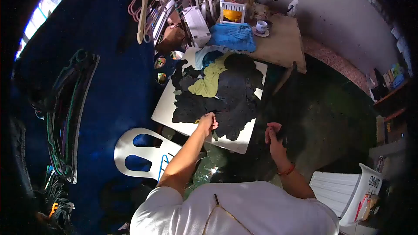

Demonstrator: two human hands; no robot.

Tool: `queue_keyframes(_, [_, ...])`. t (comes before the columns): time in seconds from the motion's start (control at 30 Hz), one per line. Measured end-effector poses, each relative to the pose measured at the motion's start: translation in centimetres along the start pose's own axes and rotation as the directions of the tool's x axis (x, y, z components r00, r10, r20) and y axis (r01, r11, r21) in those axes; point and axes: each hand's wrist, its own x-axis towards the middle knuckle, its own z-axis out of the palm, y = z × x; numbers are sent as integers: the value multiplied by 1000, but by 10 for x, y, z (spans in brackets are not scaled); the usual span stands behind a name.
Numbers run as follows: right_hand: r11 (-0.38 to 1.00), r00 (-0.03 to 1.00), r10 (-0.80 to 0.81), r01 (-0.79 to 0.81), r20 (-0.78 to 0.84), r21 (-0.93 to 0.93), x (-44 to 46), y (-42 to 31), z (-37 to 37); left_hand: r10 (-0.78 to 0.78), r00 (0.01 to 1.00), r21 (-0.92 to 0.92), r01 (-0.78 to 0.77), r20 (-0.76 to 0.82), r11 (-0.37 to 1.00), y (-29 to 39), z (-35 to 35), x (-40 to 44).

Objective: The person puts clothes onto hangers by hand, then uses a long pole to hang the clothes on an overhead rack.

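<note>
A heap of dark clothes (196, 106) lies spread over a white table (163, 108), with a yellow-green garment (211, 82) on top and light blue cloth (201, 56) behind. At the near edge of the heap, my left hand (208, 122) has its fingers curled on a dark garment (230, 124). Off the table's right side, my right hand (274, 135) is in the air with fingers apart, holding nothing. A red band (286, 171) circles the right wrist.
A white plastic chair (143, 148) stands at the table's near left. Hangers (143, 13) hang at the back left. Behind is a wooden table (283, 39) with a blue bag (233, 37), a cup (261, 27) and a basket (233, 7). Another white chair (339, 189) is at the lower right.
</note>
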Motion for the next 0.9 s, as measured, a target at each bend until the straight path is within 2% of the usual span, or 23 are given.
queue_keyframes(0.1, [1000, 1000, -27, 27, 0, 2, 14, -4, -13, 204, 973, -52, -199, 109, 979, 55, 2, -46])
queue_keyframes(0.17, [996, 996, -86, 86, 6, 23, 29, -7, -16, 366, 930, -104, -360, 40, 927, 122, 21, -99])
queue_keyframes(0.2, [994, 994, -109, 109, 8, 34, 36, -8, -16, 528, 840, -119, -515, 128, 849, 153, 22, -120])
queue_keyframes(0.23, [987, 986, -161, 160, 34, 33, 43, -10, -17, 700, 685, -229, -662, 202, 714, 181, 28, -158])
queue_keyframes(0.27, [975, 974, -219, 217, 58, 36, 53, -14, -17, 788, 590, -365, -705, 174, 608, 196, 16, -182])
queue_keyframes(0.3, [960, 957, -278, 276, 80, 40, 59, -17, -15, 854, 487, -476, -717, 181, 510, 210, 7, -214])
queue_keyframes(0.37, [991, 991, -127, 126, 31, 33, 64, -21, -8, 941, 251, -674, -657, 225, 337, 223, -7, -281])
queue_keyframes(0.4, [998, 998, -56, 56, 13, 30, 69, -23, -3, 956, 168, -717, -633, 243, 293, 213, -10, -303])
queue_keyframes(0.47, [984, 994, 40, -57, 102, 168, 76, -18, 12, 959, 173, -622, -732, 226, 279, 173, -11, -308])
queue_keyframes(0.5, [965, 985, 84, -117, 149, 233, 80, -14, 22, 943, 266, -480, -812, 200, 331, 148, -9, -295])
queue_keyframes(0.57, [937, 934, 190, -264, 304, 227, 83, -8, 43, 859, 490, -185, -839, 148, 511, 104, 5, -257])
queue_keyframes(0.63, [899, 864, 211, -355, 458, 255, 81, -7, 71, 795, 600, -38, -796, 88, 605, 90, 10, -233])
queue_keyframes(0.7, [876, 760, 154, -401, 632, 269, 75, -20, 91, 814, 581, -16, -814, 8, 581, 97, -2, -234])
queue_keyframes(0.73, [914, 759, 97, -324, 644, 244, 74, -20, 99, 833, 552, -25, -834, -38, 551, 103, -12, -242])
queue_keyframes(0.77, [956, 759, -17, -178, 651, 232, 76, -17, 103, 853, 514, -35, -857, -88, 513, 108, -23, -251])
queue_keyframes(0.83, [966, 757, -125, -54, 642, 251, 74, -29, 110, 876, 446, -37, -894, -182, 447, 113, -42, -270])
queue_keyframes(0.9, [955, 779, -84, -115, 622, 273, 68, -43, 117, 878, 405, -4, -909, -255, 418, 104, -53, -287])
